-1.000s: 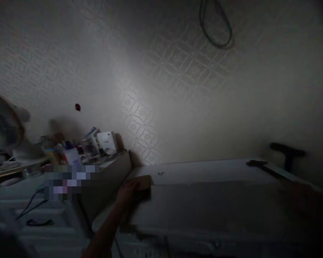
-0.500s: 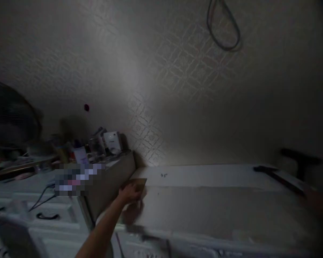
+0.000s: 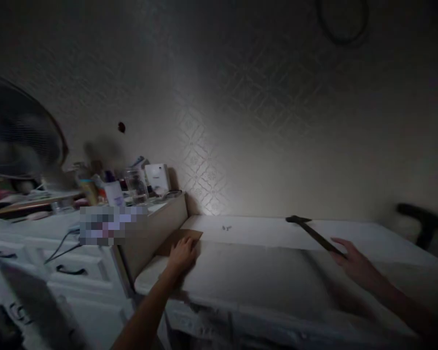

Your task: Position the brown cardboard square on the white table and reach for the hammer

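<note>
My left hand (image 3: 183, 253) rests on the left end of the white surface (image 3: 255, 272), over the edge of a flat brown piece (image 3: 175, 241). Its fingers are bent and partly blurred, so whether they grip the piece is unclear. At the right, my right hand (image 3: 353, 260) is closed round the handle of a dark hammer (image 3: 319, 238). The hammer's head points left and is above the surface near the wall. A few small bits (image 3: 227, 228) lie at the back of the surface, between my hands.
On the left, a white dresser (image 3: 95, 267) carries bottles, a jar (image 3: 136, 184), a white box (image 3: 157, 177) and a fan (image 3: 25, 129). A dark T-shaped object (image 3: 426, 223) stands at the far right. A cable loop (image 3: 345, 39) hangs on the wall.
My right hand has moved left with the hammer, further into view. My left hand remains at the brown piece, and more of that piece shows. The whole view has shifted slightly.
</note>
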{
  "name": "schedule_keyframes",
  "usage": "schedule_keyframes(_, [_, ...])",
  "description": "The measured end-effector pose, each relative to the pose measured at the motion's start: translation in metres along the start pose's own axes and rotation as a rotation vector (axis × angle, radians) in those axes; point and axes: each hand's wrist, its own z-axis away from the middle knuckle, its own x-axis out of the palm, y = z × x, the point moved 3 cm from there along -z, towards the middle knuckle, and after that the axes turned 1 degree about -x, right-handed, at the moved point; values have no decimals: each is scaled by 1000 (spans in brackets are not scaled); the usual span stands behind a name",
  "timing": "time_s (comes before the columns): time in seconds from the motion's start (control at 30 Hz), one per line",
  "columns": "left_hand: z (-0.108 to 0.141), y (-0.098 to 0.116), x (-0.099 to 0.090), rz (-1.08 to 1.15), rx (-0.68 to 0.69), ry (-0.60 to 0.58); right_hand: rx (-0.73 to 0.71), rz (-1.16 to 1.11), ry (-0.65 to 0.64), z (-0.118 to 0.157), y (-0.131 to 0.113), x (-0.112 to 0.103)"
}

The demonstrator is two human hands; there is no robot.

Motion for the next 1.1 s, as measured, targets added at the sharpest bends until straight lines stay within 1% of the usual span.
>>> schedule_keyframes(0.07, [4, 3, -2, 5, 11, 20, -38, -116, -108, 13, -49, 34])
schedule_keyframes(0.17, [9, 7, -4, 39, -3, 29, -28, -192, -261, 33, -118, 86])
schedule_keyframes(0.23, [11, 8, -5, 58, -11, 43, -12, -211, -292, 45, -158, 119])
schedule_keyframes(0.3, [13, 8, -5, 65, -10, 62, -2, -185, -358, 56, -192, 151])
schedule_keyframes(0.33, [14, 8, -4, 66, -10, 71, 7, -163, -372, 61, -206, 166])
schedule_keyframes(0.43, [15, 8, -4, 68, -12, 81, 15, -58, -394, 71, -236, 201])
schedule_keyframes(0.5, [16, 7, -4, 72, -9, 86, 0, 26, -408, 74, -248, 218])
schedule_keyframes(0.57, [15, 8, -4, 80, -4, 86, -12, 65, -417, 74, -254, 230])
schedule_keyframes(0.7, [13, 8, -3, 94, -23, 57, -28, 124, -423, 68, -258, 243])
schedule_keyframes(0.9, [11, 8, -1, 105, -51, 30, -93, 254, -458, 60, -261, 244])
schedule_keyframes(1.1, [11, 6, -1, 85, -50, 20, -177, 365, -503, 64, -262, 231])
